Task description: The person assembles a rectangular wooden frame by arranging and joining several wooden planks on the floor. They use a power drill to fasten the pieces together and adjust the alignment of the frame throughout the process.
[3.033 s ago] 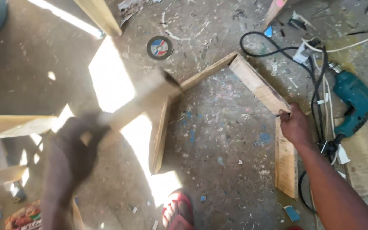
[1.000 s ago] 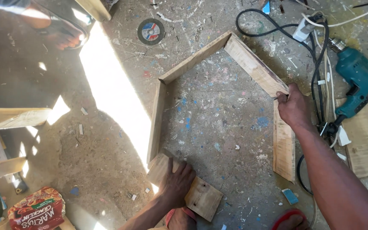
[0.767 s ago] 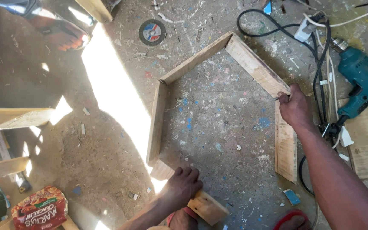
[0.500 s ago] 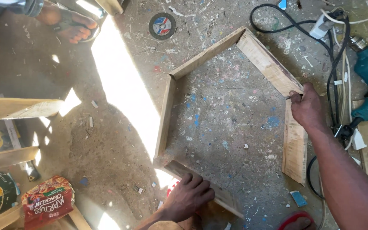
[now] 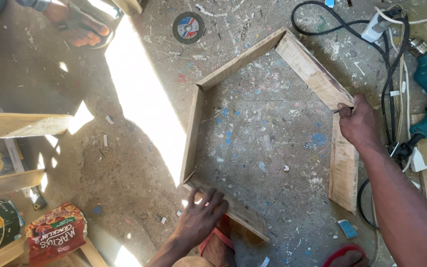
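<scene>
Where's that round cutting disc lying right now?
In the head view, the round cutting disc lies flat on the floor near the top edge, left of the wooden frame's peak and right of a sandalled foot.

A rough concrete floor (image 5: 273, 123), grey-brown and flecked with blue and white paint spots, wood chips and dust, fills the view. A broad band of hard sunlight (image 5: 144, 104) runs diagonally from the top edge down toward the bottom edge, with smaller bright patches to its left, while the rest of the floor lies in shade. Pale wooden rails of a bench or trestle (image 5: 21, 126) reach in from the left edge.
</scene>
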